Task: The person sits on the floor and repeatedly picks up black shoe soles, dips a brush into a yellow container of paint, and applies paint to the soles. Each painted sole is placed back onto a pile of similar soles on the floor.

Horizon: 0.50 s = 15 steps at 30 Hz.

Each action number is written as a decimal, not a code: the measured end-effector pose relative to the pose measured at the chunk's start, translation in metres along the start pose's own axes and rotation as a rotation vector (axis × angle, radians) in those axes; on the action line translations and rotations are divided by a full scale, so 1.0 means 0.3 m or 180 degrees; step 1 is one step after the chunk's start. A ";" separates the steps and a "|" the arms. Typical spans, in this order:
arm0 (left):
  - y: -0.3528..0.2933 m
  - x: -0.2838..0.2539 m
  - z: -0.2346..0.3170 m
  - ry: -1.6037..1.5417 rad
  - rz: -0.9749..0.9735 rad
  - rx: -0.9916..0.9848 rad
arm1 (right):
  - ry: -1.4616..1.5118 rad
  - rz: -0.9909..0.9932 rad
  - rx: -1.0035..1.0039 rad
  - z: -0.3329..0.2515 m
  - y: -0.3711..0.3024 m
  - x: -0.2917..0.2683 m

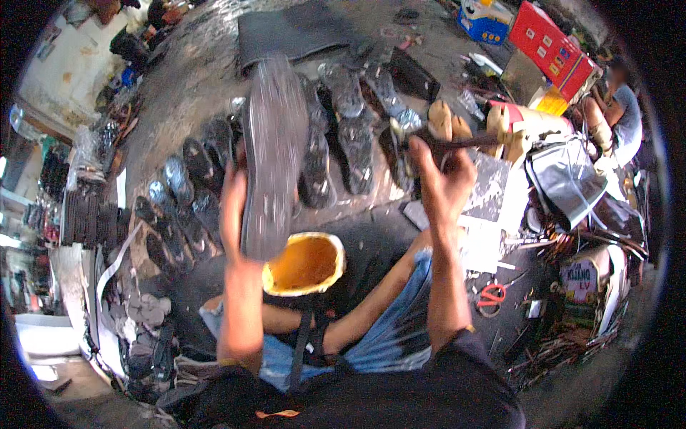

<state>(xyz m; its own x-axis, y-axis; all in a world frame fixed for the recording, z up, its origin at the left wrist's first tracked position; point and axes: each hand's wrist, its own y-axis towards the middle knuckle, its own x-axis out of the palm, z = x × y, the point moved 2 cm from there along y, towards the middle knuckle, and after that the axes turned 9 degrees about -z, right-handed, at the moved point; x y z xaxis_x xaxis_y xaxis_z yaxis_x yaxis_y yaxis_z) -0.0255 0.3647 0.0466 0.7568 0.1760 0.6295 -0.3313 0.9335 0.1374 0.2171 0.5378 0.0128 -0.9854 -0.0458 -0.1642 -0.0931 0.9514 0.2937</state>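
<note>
My left hand (234,211) is closed on the edge of a long dark shoe sole (274,157), held upright and blurred by motion; the sole hides some of the fingers. Off to the right, my right hand (448,182) grips a dark narrow tool (464,141) that lies across the thumb and points right; its exact kind is unclear. Between my forearms, below the sole, stands a yellow container (339,252) with an orange-brown inside. Beyond my hands, several dark shoes (355,154) are lined up on the ground.
A dark mat (300,30) lies at the far side. Red-handled scissors (490,299) rest right of my leg. Wooden shoe lasts (441,120), a silvery bag (568,179) and a red box (550,53) crowd the right, where another person (624,114) sits. Scraps pile up at left.
</note>
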 end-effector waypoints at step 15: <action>1.279 -0.320 -1.080 0.1446 0.2293 -0.0697 | 0.0793 -0.0056 0.1136 0.325 0.016 0.040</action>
<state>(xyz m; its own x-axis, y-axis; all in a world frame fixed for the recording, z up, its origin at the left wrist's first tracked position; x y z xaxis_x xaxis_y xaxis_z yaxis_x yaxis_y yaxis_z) -0.0428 0.8071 -0.2089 0.5717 0.8093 0.1349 -0.7346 0.5782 -0.3550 0.2187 0.5715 -0.0795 -0.9925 -0.0934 0.0789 -0.0981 0.9935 -0.0583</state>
